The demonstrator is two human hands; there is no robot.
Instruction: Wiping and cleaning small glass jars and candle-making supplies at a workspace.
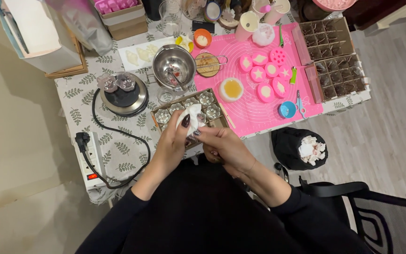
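My left hand (174,141) pinches a crumpled white tissue (190,116) from the left. Gripping something small and mostly hidden under the tissue, my right hand (225,145) presses against it from the right. Both hands hover over the near edge of a cardboard tray (156,114) that holds several small clear glass cups (206,99). Whether the hidden item is one of those cups, I cannot tell.
Behind the tray stand a steel bowl (174,61), a round hot plate (124,94) with its black cord (100,126) to a power strip (90,160), and a pink mat (269,99) with pink moulds. Divided cardboard boxes (327,51) sit at the right; a black bin bag (301,148) stands on the floor.
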